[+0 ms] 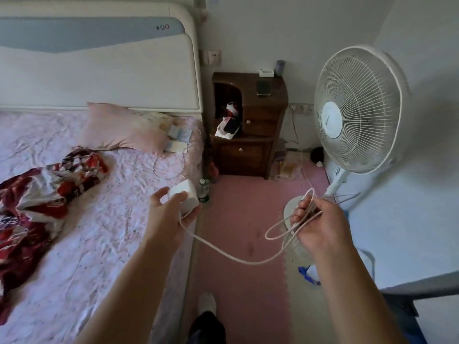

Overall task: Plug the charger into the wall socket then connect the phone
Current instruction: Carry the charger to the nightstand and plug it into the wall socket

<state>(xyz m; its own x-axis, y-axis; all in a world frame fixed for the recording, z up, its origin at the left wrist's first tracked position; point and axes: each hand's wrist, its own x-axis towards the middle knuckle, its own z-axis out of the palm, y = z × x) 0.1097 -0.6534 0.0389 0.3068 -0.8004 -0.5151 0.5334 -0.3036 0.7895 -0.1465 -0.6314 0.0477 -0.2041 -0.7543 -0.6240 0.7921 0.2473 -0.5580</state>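
Note:
My left hand (171,214) grips a white charger block (185,197) over the bed's right edge. Its white cable (233,258) sags across the gap to my right hand (320,224), which pinches a few loops of it above the pink floor mat. A dark phone (262,88) lies on top of the brown nightstand (248,125). One wall socket (213,57) sits on the wall above the nightstand, beside the headboard. A second socket strip (300,108) is low on the wall behind the fan, with a cord plugged into it.
A white pedestal fan (357,110) stands at the right, its base near my right hand. The bed (74,232) with a pink pillow and a red patterned cloth fills the left. A green bottle (204,191) stands on the floor by the bed corner.

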